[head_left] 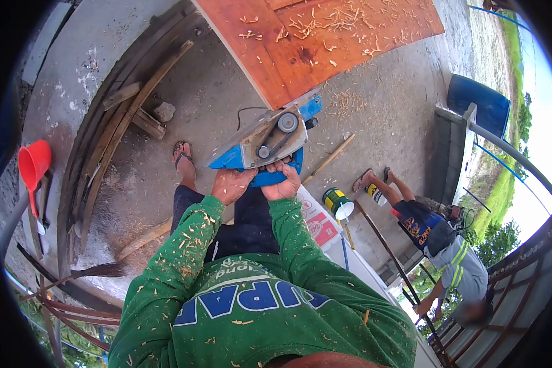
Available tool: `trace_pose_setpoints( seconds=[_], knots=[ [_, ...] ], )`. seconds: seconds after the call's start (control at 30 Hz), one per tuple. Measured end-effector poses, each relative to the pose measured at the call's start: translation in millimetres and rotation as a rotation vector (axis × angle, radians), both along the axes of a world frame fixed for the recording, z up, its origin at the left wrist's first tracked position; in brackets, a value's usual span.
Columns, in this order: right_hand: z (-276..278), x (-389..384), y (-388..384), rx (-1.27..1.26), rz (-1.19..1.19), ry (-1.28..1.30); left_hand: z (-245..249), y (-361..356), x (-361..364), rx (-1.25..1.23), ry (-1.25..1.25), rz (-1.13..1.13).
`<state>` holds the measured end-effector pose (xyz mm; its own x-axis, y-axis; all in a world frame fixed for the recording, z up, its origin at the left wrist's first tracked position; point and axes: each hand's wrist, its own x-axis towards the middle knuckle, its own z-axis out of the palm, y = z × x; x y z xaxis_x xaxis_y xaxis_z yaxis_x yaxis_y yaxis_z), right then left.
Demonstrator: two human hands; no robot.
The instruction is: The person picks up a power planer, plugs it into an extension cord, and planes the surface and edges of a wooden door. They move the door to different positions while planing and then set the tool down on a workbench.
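Note:
A blue and grey electric planer with an exposed belt and two pulleys is held before my green-sleeved torso. My left hand is closed on its lower left part, near the blue corner. My right hand wraps round its blue handle, with the fingers partly behind the tool. Just beyond the planer lies a reddish-brown wooden panel with curled shavings scattered on it. The planer's upper end is beside the panel's near edge; whether they touch is unclear. Wood shavings cling to both sleeves.
Another person stands at the right, holding a long pole. Paint cans and a wooden stick are on the concrete floor. Curved boards and a red dipper lie left. A blue barrel stands upper right.

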<state>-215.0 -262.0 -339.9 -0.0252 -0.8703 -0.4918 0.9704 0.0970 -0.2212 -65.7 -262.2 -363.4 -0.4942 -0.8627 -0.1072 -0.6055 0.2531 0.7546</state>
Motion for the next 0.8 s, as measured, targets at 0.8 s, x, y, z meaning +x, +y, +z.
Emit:
trace_pose_setpoints(
  seconds=[0.8],
  knots=[
    [-24,-86,-21,-0.042,-0.002,-0.010,-42,-6,-67,0.092,-0.193,-0.169]
  ],
)
